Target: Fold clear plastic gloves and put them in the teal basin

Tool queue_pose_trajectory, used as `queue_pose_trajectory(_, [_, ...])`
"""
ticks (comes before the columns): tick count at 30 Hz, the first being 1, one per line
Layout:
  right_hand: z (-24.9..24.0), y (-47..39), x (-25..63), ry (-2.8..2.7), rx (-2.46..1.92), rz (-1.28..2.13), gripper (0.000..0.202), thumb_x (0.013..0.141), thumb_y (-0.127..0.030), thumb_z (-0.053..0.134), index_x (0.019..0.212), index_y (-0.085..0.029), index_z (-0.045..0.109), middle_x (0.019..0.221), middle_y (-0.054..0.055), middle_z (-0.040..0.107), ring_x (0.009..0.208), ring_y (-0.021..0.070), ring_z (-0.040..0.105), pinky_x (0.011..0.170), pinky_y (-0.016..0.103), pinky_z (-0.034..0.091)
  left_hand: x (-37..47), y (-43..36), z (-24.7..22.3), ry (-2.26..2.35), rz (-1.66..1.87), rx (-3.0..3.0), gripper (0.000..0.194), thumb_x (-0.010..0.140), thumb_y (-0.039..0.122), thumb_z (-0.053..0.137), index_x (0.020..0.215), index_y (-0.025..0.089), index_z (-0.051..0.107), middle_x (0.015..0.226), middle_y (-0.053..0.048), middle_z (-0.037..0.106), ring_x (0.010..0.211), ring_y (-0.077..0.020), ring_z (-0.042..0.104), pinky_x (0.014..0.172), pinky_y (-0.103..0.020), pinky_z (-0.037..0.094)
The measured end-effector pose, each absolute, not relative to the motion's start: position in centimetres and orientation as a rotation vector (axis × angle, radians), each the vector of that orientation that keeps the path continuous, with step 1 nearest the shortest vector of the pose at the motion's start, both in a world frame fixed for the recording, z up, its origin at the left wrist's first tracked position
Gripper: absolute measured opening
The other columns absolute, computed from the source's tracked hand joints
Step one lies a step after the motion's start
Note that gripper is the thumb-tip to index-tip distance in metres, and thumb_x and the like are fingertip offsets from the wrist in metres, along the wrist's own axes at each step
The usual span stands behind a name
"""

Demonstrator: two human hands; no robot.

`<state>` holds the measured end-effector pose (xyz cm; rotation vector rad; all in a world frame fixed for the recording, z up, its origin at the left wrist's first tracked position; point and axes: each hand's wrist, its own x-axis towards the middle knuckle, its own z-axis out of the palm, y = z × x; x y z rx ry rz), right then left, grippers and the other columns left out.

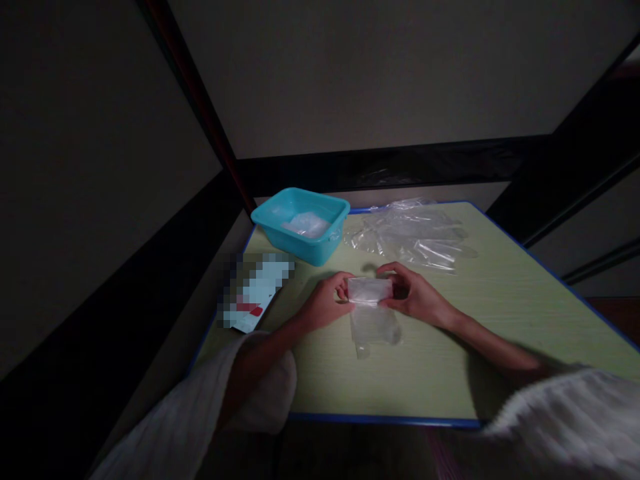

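Observation:
A clear disposable plastic glove (375,325) is in front of me, its upper part folded over into a whitish band and its finger ends pointing toward me over the table. My left hand (330,300) pinches the left edge of the folded band between thumb and fingers. On the opposite edge, my right hand (417,297) grips the band, thumb below and index finger raised and bent above it. Behind the hands, to the right, lies a loose pile of clear plastic gloves (415,233).
A turquoise plastic basin (317,250) with folded clear plastic inside stands at the back left. Nearer me on the left lies a phone (260,287) with a lit, partly blurred screen. The pale wood-grain table (425,380) has a blue edge, and a wall rises behind it.

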<state>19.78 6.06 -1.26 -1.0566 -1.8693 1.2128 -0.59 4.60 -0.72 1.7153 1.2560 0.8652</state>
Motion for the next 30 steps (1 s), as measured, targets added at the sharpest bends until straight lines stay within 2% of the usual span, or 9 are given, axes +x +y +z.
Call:
queue_pose_trajectory(5, [-1.6, 6.0, 19.9, -1.936, -1.054, 1.188, 0.019, 0.065, -0.030, 0.064, 0.071, -0.018, 0.051, 0.059, -0.004, 0.049, 0.052, 0.0109, 0.046, 0.047, 0.023, 0.036, -0.5, 4.5, -0.8, 1.253, 0.869, 1.748, 0.034, 0.055, -0.005, 0.058, 0.083, 0.014, 0.059, 0.064, 0.006, 0.053, 0.064, -0.0098, 0.053, 0.058, -0.017, 0.041])
queue_pose_trajectory(12, [-0.8, 5.8, 20.2, -2.104, -0.971, 1.043, 0.029, 0.074, -0.038, 0.062, 0.056, -0.018, 0.051, 0.058, -0.002, 0.045, 0.050, 0.0108, 0.041, 0.044, 0.023, 0.031, -0.5, 4.4, -1.0, 1.229, 0.903, 1.821, 0.022, 0.055, -0.007, 0.055, 0.051, 0.014, 0.051, 0.057, 0.005, 0.048, 0.060, -0.0095, 0.049, 0.056, -0.018, 0.039])
queue_pose_trajectory(17, [-0.1, 5.7, 20.6, -2.234, -0.844, 0.968, 0.036, 0.082, -0.046, 0.054, 0.061, -0.017, 0.060, 0.064, 0.003, 0.053, 0.057, 0.0139, 0.050, 0.051, 0.026, 0.038, -0.6, 4.3, -1.1, 1.186, 0.907, 1.851, 0.021, 0.056, -0.007, 0.057, 0.055, 0.013, 0.060, 0.062, 0.002, 0.053, 0.061, -0.0104, 0.053, 0.056, -0.018, 0.040])
queue_pose_trajectory(20, [-0.1, 5.7, 21.0, -2.329, -0.747, 0.902, 0.037, 0.087, -0.044, 0.047, 0.069, -0.018, 0.065, 0.070, 0.006, 0.057, 0.066, 0.0162, 0.054, 0.058, 0.028, 0.042, -0.6, 4.2, -1.3, 1.156, 0.907, 1.874, 0.021, 0.061, -0.006, 0.057, 0.057, 0.013, 0.065, 0.063, 0.001, 0.054, 0.063, -0.0107, 0.054, 0.057, -0.019, 0.041])
queue_pose_trajectory(25, [-0.1, 6.0, 21.6, -2.541, -0.536, 0.629, 0.032, 0.092, -0.028, 0.041, 0.081, -0.017, 0.068, 0.077, 0.009, 0.061, 0.075, 0.0182, 0.056, 0.067, 0.033, 0.046, -1.0, 4.0, -1.4, 1.096, 0.897, 1.939, 0.024, 0.064, -0.005, 0.056, 0.058, 0.014, 0.069, 0.064, 0.000, 0.054, 0.064, -0.0109, 0.054, 0.057, -0.019, 0.041])
queue_pose_trajectory(30, [0.4, 6.1, 22.1, -2.615, -0.532, 0.569, 0.027, 0.083, -0.012, 0.043, 0.088, -0.019, 0.068, 0.084, 0.008, 0.062, 0.078, 0.0181, 0.056, 0.070, 0.035, 0.048, -1.7, 4.0, -1.0, 0.977, 0.843, 2.022, 0.029, 0.065, -0.005, 0.052, 0.061, 0.016, 0.071, 0.069, -0.002, 0.058, 0.065, -0.0113, 0.056, 0.062, -0.021, 0.044])
